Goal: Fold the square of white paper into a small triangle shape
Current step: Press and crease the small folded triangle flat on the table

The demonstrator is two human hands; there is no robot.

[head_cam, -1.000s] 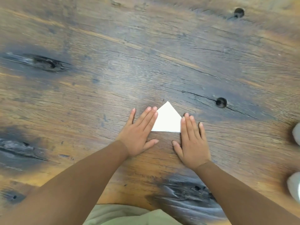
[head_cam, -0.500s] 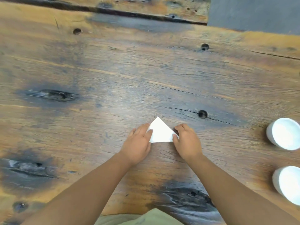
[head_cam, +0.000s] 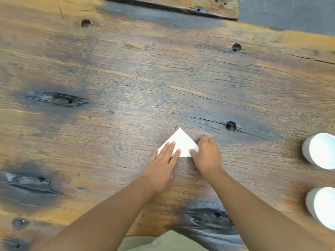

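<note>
The white paper [head_cam: 181, 141] lies folded as a triangle on the wooden table [head_cam: 145, 78], its apex pointing away from me. My left hand [head_cam: 163, 163] rests flat with its fingertips pressing on the paper's left half. My right hand [head_cam: 206, 154] has curled fingers pinching the triangle's right corner, thumb on top of the paper. The lower left corner and part of the bottom edge are hidden under my fingers.
Two white foam cups stand at the right edge, one cup [head_cam: 320, 150] farther and another cup [head_cam: 322, 207] nearer. Dark knot holes [head_cam: 231, 125] and cracks mark the tabletop. A grey floor [head_cam: 290, 11] shows beyond the table's far edge.
The camera view pulled back and tilted up, bringing the cups into view. My right hand went from flat to curled on the paper's right corner; my left fingers slid onto the paper.
</note>
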